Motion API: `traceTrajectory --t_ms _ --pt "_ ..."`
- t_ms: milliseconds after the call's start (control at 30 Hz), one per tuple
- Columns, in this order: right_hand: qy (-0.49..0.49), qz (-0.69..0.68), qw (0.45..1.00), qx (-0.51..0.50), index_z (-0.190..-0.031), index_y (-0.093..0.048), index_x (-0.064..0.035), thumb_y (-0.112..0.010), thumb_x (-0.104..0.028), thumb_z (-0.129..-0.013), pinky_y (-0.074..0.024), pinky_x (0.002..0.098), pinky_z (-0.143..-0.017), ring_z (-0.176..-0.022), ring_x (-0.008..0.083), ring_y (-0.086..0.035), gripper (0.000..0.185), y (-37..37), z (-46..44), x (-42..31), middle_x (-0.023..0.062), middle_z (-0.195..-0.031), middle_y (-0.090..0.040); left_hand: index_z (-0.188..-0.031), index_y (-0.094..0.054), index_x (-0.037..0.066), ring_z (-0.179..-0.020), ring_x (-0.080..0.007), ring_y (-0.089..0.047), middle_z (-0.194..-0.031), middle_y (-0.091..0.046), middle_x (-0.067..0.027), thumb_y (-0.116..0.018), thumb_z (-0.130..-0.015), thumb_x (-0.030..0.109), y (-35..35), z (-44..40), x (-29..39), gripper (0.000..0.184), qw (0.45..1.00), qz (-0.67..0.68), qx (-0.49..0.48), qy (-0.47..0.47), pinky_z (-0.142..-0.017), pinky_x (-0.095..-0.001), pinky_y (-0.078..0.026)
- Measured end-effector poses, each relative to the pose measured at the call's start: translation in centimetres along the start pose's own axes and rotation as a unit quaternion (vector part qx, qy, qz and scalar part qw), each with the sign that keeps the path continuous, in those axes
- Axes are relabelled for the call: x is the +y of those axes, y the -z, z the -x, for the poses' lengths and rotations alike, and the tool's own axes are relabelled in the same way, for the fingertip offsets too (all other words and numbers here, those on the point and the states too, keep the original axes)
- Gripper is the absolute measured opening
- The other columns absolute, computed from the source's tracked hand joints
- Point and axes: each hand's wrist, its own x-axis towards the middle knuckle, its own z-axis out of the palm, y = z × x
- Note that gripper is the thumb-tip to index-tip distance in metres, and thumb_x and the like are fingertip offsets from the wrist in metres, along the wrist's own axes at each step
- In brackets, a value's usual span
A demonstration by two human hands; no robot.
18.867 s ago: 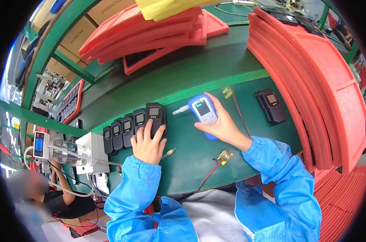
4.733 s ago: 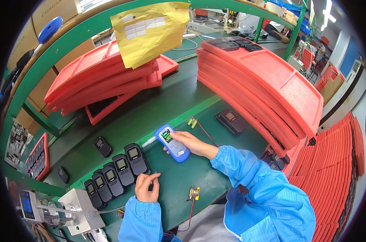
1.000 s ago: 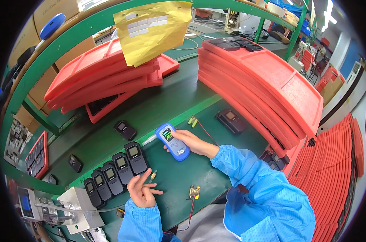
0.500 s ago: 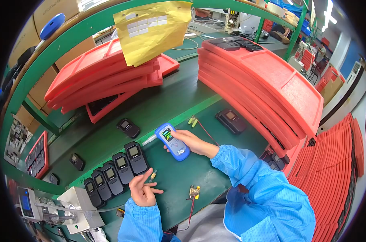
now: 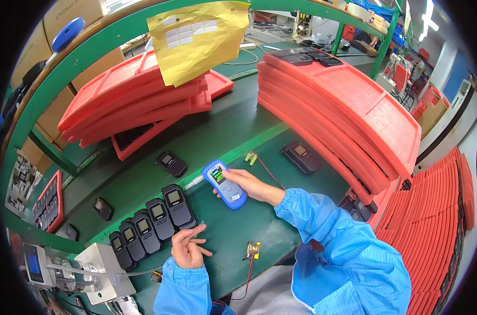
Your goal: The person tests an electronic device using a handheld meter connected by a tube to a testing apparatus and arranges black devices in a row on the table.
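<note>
My right hand [image 5: 245, 185] grips a blue-and-grey handheld meter [image 5: 225, 186], thumb beside its lit colour screen. A pale tube [image 5: 194, 182] sticks out from the meter's upper left side. My left hand [image 5: 188, 248] is over the green bench, with a small clear piece [image 5: 201, 225] at its index fingertip; the grip is partly hidden and the other fingers stick out. Just beyond that hand, several black handheld devices with small screens stand in a slanting row, the nearest black device [image 5: 177, 206] almost touching it.
Black devices [image 5: 171, 164] lie on the dark belt [image 5: 212, 126]. Red trays [image 5: 322, 100] are stacked beyond the bench. A dark device [image 5: 300, 157] lies at right. Wired parts [image 5: 253, 249] lie near my body. A white box with tubing [image 5: 104, 273] stands at left.
The loose black devices on the belt have shifted slightly right. The small piece at my left fingertips has turned, its yellowish part no longer showing. My right hand and the meter stay put.
</note>
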Motion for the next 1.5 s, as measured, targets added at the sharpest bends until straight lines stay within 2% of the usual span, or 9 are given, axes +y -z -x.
traceTrajectory --t_ms 167,267,400,800,933,1233,1367,1467,1500 --pt "0.002 0.005 1.0 0.002 -0.125 -0.05 -0.0016 -0.044 -0.036 -0.1 -0.0534 0.0304 -0.082 -0.093 0.0192 -0.066 0.043 -0.1 0.0 0.1 0.0143 -0.107 -0.065 -0.101 -0.047 0.0 -0.057 -0.0192 -0.063 -0.083 -0.067 -0.0195 -0.028 -0.083 -0.013 0.3 0.0 0.2 0.029 0.998 -0.047 -0.052 -0.009 -0.038 -0.0254 -0.051" --pt "0.004 0.006 1.0 0.002 -0.125 -0.05 -0.0016 -0.045 -0.036 -0.1 -0.0534 0.0303 -0.082 -0.093 0.0192 -0.066 0.042 0.0 0.0 0.1 0.0143 -0.107 -0.065 -0.086 -0.053 0.0 -0.044 -0.0142 -0.057 -0.065 -0.064 -0.0121 -0.03 -0.081 -0.015 0.4 -0.3 0.5 0.027 0.993 -0.077 -0.081 -0.034 -0.035 -0.0244 -0.045" --pt "0.005 0.008 1.0 0.001 -0.125 -0.05 -0.0016 -0.045 -0.035 -0.1 -0.0533 0.0303 -0.082 -0.093 0.0191 -0.066 0.042 0.0 -0.1 0.2 0.0142 -0.107 -0.065 -0.077 -0.055 0.001 -0.036 -0.0122 -0.052 -0.058 -0.06 -0.0077 -0.032 -0.078 -0.016 0.2 -0.5 0.6 0.029 0.993 -0.079 -0.069 -0.058 -0.034 -0.0244 -0.041" --pt "0.002 0.004 1.0 0.001 -0.125 -0.05 -0.0017 -0.044 -0.036 -0.1 -0.0536 0.0306 -0.082 -0.093 0.0195 -0.066 0.042 -0.1 0.1 -0.1 0.0143 -0.106 -0.066 -0.069 -0.058 0.002 -0.041 -0.0136 -0.055 -0.057 -0.059 -0.005 -0.04 -0.069 -0.017 0.6 -0.6 0.3 0.026 0.989 -0.104 -0.088 -0.065 -0.042 -0.0263 -0.042" --pt "-0.001 0.004 1.0 0.005 -0.125 -0.05 -0.0017 -0.044 -0.036 -0.1 -0.0538 0.0309 -0.081 -0.093 0.0198 -0.066 0.043 0.0 0.1 -0.1 0.0144 -0.106 -0.066 -0.07 -0.055 0.002 -0.036 -0.0131 -0.052 -0.057 -0.059 -0.0062 -0.034 -0.073 -0.017 0.4 -0.8 0.3 0.029 0.986 -0.097 -0.086 -0.105 -0.035 -0.0251 -0.039" --pt "-0.008 0.002 1.0 0.02 -0.123 -0.052 -0.0021 -0.046 -0.039 -0.099 -0.0544 0.0297 -0.077 -0.091 0.0182 -0.067 0.044 -0.4 0.1 -0.3 0.0137 -0.104 -0.066 -0.069 -0.055 0.002 -0.038 -0.013 -0.054 -0.06 -0.06 -0.0073 -0.033 -0.074 -0.018 0.5 -0.9 0.5 0.03 0.984 -0.104 -0.089 -0.112 -0.037 -0.0254 -0.042" --pt "-0.005 -0.005 1.0 0.022 -0.121 -0.053 -0.0024 -0.046 -0.04 -0.099 -0.0545 0.0288 -0.076 -0.089 0.0171 -0.067 0.044 -0.4 0.0 -0.1 0.0131 -0.103 -0.067 -0.079 -0.052 0.001 -0.048 -0.0164 -0.062 -0.068 -0.064 -0.0113 -0.03 -0.076 -0.018 0.7 -0.5 0.9 0.029 0.985 -0.07 -0.135 -0.077 -0.04 -0.025 -0.045" --pt "-0.001 -0.006 1.0 0.024 -0.122 -0.052 -0.0022 -0.045 -0.04 -0.099 -0.0544 0.0295 -0.077 -0.091 0.0181 -0.067 0.045 -0.1 0.0 -0.1 0.0137 -0.104 -0.066 -0.091 -0.046 0.002 -0.064 -0.0241 -0.067 -0.08 -0.066 -0.0173 -0.028 -0.077 -0.018 -0.4 0.0 0.5 0.03 0.994 0.022 -0.088 -0.06 -0.056 -0.029 -0.053" --pt "-0.003 -0.003 1.0 0.022 -0.124 -0.051 -0.002 -0.045 -0.04 -0.099 -0.0545 0.0303 -0.079 -0.092 0.0191 -0.066 0.045 -0.1 -0.1 0.0 0.0142 -0.105 -0.066 -0.091 -0.046 0.002 -0.064 -0.0241 -0.067 -0.08 -0.066 -0.0173 -0.028 -0.077 -0.018 -0.5 0.1 0.6 0.03 0.993 0.021 -0.094 -0.062 -0.056 -0.029 -0.053"
